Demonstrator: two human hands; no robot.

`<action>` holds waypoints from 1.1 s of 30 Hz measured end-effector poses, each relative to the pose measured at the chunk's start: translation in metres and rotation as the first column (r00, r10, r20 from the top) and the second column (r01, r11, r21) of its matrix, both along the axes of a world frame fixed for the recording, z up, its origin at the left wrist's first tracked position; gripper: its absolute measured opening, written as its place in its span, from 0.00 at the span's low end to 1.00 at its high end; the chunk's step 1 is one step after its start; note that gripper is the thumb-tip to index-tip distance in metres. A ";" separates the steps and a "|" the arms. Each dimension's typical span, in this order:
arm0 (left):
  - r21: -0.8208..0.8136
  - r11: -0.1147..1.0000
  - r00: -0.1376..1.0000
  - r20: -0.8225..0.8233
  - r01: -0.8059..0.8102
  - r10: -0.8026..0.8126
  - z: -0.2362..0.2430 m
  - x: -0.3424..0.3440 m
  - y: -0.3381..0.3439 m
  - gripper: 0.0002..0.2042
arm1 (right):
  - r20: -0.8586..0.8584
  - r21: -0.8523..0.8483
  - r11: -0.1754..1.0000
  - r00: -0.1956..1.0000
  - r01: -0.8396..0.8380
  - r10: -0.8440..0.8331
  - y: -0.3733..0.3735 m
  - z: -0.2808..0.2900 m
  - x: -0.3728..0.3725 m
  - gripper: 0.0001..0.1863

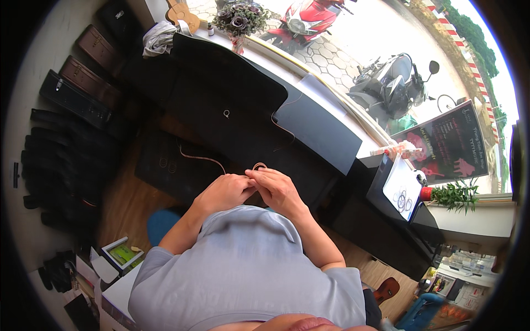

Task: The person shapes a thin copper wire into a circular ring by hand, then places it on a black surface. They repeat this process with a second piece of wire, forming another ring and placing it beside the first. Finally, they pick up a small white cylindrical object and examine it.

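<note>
My left hand [232,186] and my right hand [277,190] meet in front of my chest, fingers pinched close together. Between them they hold a thin copper-coloured wire [205,159]. One length of it trails out past my left hand toward the left, ending in an upward bend. A small loop of the same colour rises above the fingertips of my right hand. The fingertips partly cover the wire, so how each finger grips it is hard to see. Beyond the hands lies a large black panel [221,83] with a small pale ring [226,113] on it.
Another thin wire [282,128] curls over the black panel's right edge. Several dark cases [77,102] line the left wall. At right, coiled strings [402,199] lie on a white surface beside a potted plant [455,195]. A flower vase [237,44] stands by the window. A blue stool [160,225] is lower left.
</note>
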State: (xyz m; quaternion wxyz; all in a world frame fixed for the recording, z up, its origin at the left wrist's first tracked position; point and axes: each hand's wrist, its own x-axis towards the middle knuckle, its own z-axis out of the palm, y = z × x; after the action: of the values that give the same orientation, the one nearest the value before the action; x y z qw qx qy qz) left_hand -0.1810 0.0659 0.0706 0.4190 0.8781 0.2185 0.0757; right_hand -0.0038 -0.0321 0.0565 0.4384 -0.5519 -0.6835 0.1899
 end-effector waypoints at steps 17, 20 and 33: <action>-0.577 0.806 0.895 0.280 -0.132 0.347 -0.006 -0.001 0.013 0.07 | -0.991 0.110 0.745 -0.017 -0.658 0.131 -0.026 -0.012 0.023 0.14; -0.638 0.741 0.872 0.223 -0.208 0.437 -0.020 0.009 0.000 0.09 | -0.989 0.135 0.826 -0.129 -0.547 0.076 -0.025 -0.008 0.014 0.15; 0.001 1.000 0.997 0.076 -0.001 0.001 -0.029 0.032 -0.024 0.05 | 0.034 0.052 0.980 0.981 0.190 -0.192 -0.027 -0.015 0.012 0.03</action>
State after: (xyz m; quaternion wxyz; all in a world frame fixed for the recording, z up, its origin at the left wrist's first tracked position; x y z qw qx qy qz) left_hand -0.1486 0.0415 0.0418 0.4265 0.8746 0.2029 0.1094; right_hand 0.0080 -0.0595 0.0420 0.4546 -0.6076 -0.6403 0.1196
